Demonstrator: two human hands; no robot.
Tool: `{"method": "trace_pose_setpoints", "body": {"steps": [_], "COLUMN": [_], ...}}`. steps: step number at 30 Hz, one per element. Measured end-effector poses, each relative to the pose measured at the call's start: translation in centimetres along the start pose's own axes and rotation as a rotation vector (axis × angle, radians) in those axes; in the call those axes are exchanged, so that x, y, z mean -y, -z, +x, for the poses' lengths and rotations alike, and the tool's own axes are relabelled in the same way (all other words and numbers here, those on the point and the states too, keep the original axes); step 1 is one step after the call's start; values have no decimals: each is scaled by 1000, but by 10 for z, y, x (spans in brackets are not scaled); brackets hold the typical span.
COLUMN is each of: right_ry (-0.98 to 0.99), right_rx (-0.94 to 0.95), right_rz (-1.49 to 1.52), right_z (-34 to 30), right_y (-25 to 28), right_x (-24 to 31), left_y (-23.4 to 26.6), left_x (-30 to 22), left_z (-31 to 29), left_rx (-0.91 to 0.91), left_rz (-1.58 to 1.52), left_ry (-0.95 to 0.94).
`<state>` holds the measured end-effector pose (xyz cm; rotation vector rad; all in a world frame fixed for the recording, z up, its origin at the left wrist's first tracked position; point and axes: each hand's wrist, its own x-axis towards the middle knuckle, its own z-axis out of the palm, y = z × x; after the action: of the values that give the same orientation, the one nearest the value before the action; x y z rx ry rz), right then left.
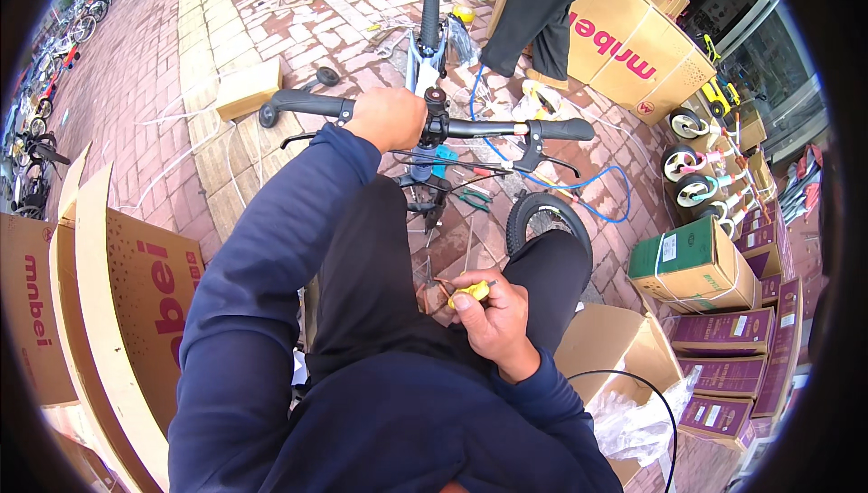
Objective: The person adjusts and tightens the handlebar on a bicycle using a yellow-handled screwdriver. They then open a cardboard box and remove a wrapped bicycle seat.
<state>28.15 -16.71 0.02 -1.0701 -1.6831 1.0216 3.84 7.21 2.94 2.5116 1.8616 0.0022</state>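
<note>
Brick paving (pixel 136 68) fills bkgd. Nearest, lower ctr: R hand (pixel 497 323) pinching small yellow item (pixel 474 292) btwn thumb & fingers. Open carton (pixel 615 339) lower right. Upper ctr: L hand (pixel 389 119) wrapped tight round handlebar (pixel 484 128). Pliers (pixel 475 199) on ground nr ctr. Farther, top: another person's legs (pixel 547 4); bikes (pixel 86 27) far upper left.

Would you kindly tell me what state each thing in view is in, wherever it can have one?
Left hand: closed around the handlebar.
Right hand: holding a small yellow object.
Right brake lever: released, apart from its grip.
Pliers: lying on the brick paving.
Blue line: loosely looped on the paving.
Near cardboard box: open, clear plastic at its edge.
Green-and-tan carton: shut, strapped.
Purple cartons: stacked, shut where visible.
</note>
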Motion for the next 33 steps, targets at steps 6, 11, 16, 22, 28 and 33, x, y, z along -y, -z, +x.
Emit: {"method": "trace_pose_setpoints", "body": {"steps": [6, 11, 16, 22, 28, 33], "right_ry": [43, 260, 200, 42, -33, -52], "right_rx": [20, 34, 65, 25, -11, -14], "right_rz": [36, 19, 87, 303, 215, 187], "right_z": [11, 39, 69, 91, 102, 103], "right_y": [-2, 8, 2, -9, -5, -4], "right_x": [-5, -4, -21, -35, -32, -35], "left_y": [-4, 14, 11, -63, -99, -99], "left_x": [-1, 10, -10, -76, -80, -59], "left_z": [2, -7, -68, -96, -64, -53], "left_rx": [35, 13, -433, -294, -370, -13], "left_rz": [30, -22, -818, -1629, -2091, -2196], "left_ry": [-11, -125, 123, 334, 573, 548]}}
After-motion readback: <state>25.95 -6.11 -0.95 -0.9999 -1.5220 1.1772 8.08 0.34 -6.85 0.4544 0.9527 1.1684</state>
